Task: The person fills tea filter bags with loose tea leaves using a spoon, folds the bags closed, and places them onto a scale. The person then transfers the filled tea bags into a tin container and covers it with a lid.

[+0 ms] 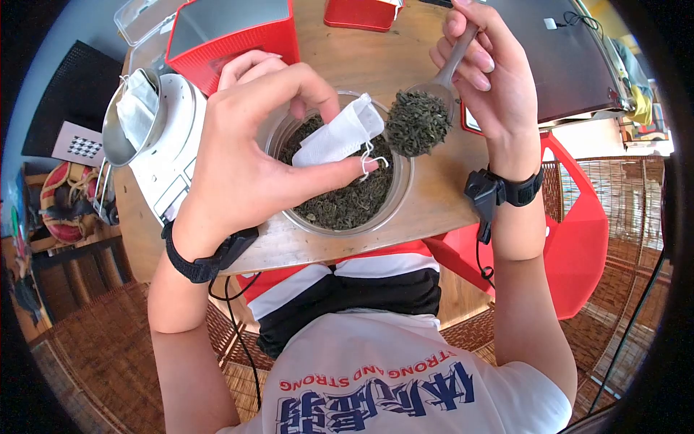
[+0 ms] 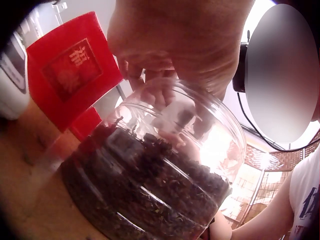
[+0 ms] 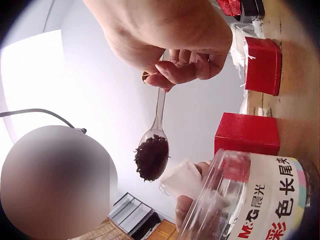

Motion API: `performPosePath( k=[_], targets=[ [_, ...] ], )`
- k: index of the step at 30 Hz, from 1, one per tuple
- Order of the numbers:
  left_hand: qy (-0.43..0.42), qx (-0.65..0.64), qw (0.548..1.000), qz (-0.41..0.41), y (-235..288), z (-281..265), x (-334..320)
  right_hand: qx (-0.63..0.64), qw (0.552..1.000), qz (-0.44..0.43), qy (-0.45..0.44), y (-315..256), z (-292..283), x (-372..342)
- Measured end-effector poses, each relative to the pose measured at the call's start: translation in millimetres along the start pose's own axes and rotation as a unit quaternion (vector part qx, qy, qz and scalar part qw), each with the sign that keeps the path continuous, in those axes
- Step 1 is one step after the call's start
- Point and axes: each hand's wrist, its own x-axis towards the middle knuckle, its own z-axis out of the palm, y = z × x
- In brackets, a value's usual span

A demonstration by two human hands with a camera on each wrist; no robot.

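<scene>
Above clear jar (image 1: 406, 192), hands (image 1: 254, 148) hold white pouch (image 1: 340, 134), heaped spoon (image 1: 454, 64).

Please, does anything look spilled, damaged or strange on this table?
Nothing looks damaged. One oddity: the clear jar holds dried leaves, though its label names coloured binder clips. The left wrist view shows dark specks on the table beside it; they may be spilled crumbs or marks in the wood.

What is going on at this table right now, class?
A person's left hand holds a small white bag above a clear jar of dark dried leaves. The right hand holds a spoon heaped with similar leaves beside the bag. Another white bag sits in a metal bowl.
</scene>
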Motion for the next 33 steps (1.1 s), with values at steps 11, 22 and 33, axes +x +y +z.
performPosePath(
  k=[11,22,33],
  targets=[
    [0.02,0.057,0.998,0.005,4,-1,-1,-0.195,0.934,-0.255,0.153,-6,15,-23],
    [-0.018,0.032,0.999,-0.016,9,-4,1,-0.177,0.928,-0.324,0.048,-1,11,-33],
    [0.0,0.027,1.0,-0.008,5,-1,-1,-0.162,0.923,-0.34,-0.078,2,4,-29]
  ],
)
